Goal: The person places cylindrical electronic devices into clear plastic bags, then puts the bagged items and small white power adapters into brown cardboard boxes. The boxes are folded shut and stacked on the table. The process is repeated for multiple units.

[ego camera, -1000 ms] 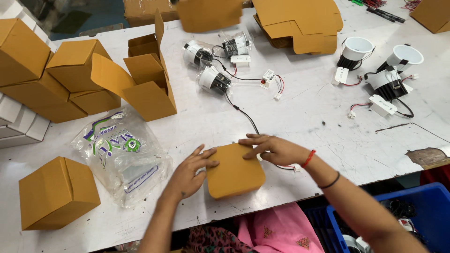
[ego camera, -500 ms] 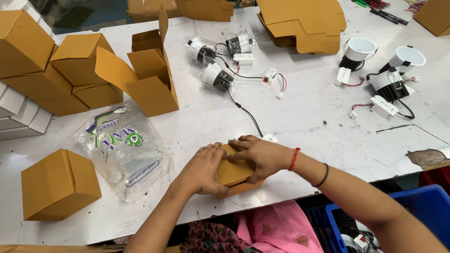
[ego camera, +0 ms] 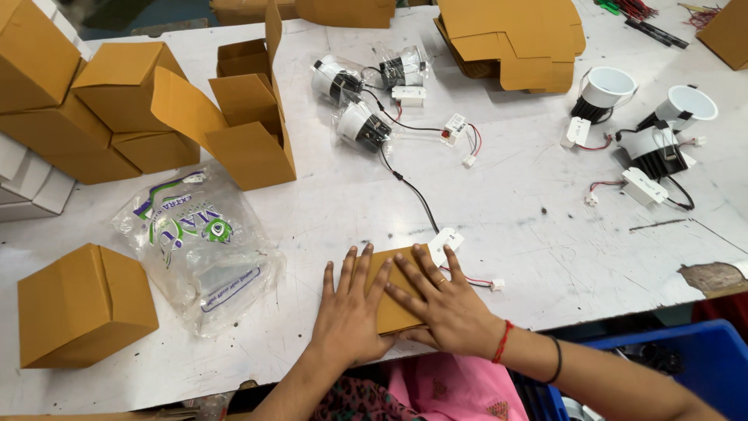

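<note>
At six o'clock on the worktop [ego camera: 530, 218], two hands press one flat cardboard piece [ego camera: 393, 300].
Left hand [ego camera: 351, 312] and right hand [ego camera: 448, 308] lie open, fingers spread; one plastic bag [ego camera: 199, 242] at nine o'clock.

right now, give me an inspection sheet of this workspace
surface: white table, scuffed, with a chipped patch at its right edge.
job's things: flat brown cardboard piece at the near edge, under both hands.
clutter: clear printed plastic bag; closed brown box; open carton; stacked boxes; flat cardboard blanks.
hands: left hand and right hand pressed flat, fingers spread, on the cardboard.
cables: black lead from the wrapped lamps to a white connector; red-white wires by the white lamps.
surroundings: blue bin below the table.
</note>
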